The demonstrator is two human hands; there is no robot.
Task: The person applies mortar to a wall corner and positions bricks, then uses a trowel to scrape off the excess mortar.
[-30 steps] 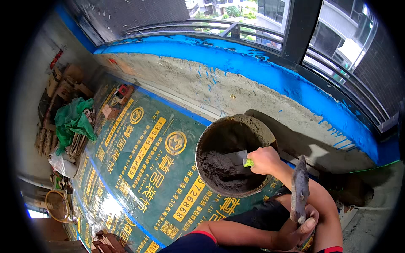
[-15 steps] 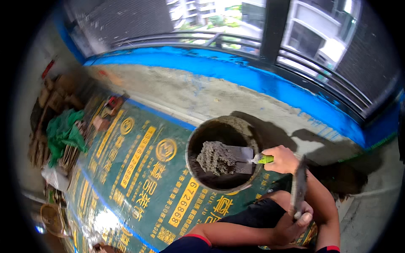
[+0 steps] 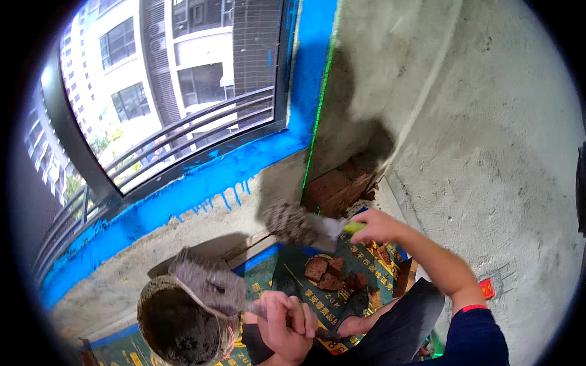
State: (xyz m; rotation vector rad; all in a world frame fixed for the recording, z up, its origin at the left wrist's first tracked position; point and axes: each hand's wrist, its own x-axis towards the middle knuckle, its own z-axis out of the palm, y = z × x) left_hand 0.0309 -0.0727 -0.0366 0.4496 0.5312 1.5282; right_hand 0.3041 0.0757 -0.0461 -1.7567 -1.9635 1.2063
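My right hand (image 3: 373, 227) grips the green handle (image 3: 354, 227) of a wide putty knife, whose blade (image 3: 326, 235) carries a lump of wet grey mortar (image 3: 287, 222) in front of the low wall. Lower down, my left hand (image 3: 284, 323) is closed round the handle of a flat trowel (image 3: 213, 287) crusted with grey mortar, held over the upper right rim of the round bucket (image 3: 171, 323). The bucket's inside shows dark wet mortar along with shadow.
A window (image 3: 183, 91) has a blue-coated surround (image 3: 305, 73). A green laser line runs down the wall corner beside rough exposed brick (image 3: 336, 192). Broken brick pieces (image 3: 323, 274) lie on the printed green floor covering (image 3: 366, 262). A bare plastered wall (image 3: 482, 152) fills the right.
The view has swung right toward the corner. My right hand has lifted the mortar out of the bucket. The trowel in my left hand has tipped from upright to leftward over the bucket.
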